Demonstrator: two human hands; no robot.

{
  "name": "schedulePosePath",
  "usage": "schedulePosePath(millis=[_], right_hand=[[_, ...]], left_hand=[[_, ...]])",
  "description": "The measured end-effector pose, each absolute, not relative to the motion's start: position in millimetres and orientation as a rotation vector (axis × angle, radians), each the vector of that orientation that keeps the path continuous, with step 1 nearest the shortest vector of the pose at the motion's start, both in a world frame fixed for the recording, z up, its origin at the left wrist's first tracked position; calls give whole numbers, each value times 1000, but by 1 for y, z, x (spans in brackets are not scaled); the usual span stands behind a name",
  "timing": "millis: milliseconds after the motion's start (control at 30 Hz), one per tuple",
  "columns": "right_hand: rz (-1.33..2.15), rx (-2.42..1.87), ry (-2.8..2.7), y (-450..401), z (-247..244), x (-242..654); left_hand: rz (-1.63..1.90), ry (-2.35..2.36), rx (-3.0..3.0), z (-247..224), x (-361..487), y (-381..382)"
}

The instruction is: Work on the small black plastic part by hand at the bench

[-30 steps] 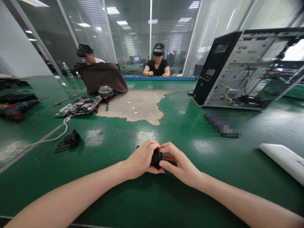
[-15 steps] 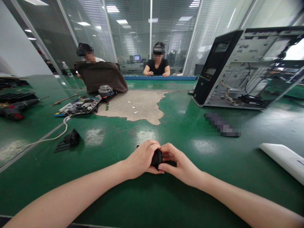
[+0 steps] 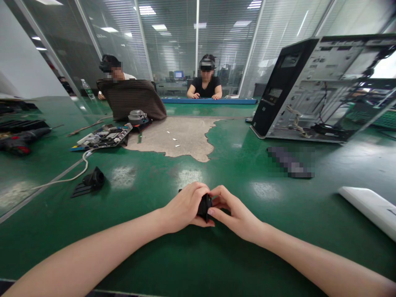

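A small black plastic part [image 3: 204,206] is between my two hands, low over the green table [image 3: 192,264]. My left hand [image 3: 188,206] wraps round it from the left and hides much of it; a dark corner pokes out behind the knuckles. From the right, the bent fingers and thumb of my right hand [image 3: 232,210] grip its rim. What kind of part it is I cannot tell. To the left lies another black plastic piece [image 3: 93,180] with a round opening and flat slats.
At the right stands an open computer case [image 3: 272,90]; a blurred phone-like object [image 3: 291,163] and a white panel [image 3: 371,206] lie nearer. Left are a circuit board [image 3: 105,137], a white cable [image 3: 82,171] and a power drill [image 3: 23,140]. Two people [image 3: 206,84] sit across the table.
The right thumb has shifted slightly up along the black part's rim. Otherwise both hands keep nearly the same place.
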State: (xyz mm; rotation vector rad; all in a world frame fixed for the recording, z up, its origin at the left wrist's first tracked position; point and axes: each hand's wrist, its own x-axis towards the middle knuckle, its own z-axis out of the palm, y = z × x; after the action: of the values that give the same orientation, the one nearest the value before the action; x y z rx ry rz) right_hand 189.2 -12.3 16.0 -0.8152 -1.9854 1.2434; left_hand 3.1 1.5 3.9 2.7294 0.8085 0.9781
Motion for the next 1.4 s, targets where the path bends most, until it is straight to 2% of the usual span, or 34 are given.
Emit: schedulePosePath(millis=[200, 533, 900, 1133, 1400], right_hand=[[1077, -724, -2036, -13, 15, 192], [1185, -843, -1925, -8, 15, 187], [1140, -738, -1954, -10, 13, 190], [1234, -860, -1925, -9, 16, 188], [1096, -748, -1991, -12, 14, 191]], left_hand=[[971, 814, 2721, 4, 3, 3], [978, 817, 2765, 6, 4, 6], [974, 825, 2749, 7, 4, 5], [985, 837, 2759, 5, 3, 4], [971, 829, 2769, 7, 3, 4]])
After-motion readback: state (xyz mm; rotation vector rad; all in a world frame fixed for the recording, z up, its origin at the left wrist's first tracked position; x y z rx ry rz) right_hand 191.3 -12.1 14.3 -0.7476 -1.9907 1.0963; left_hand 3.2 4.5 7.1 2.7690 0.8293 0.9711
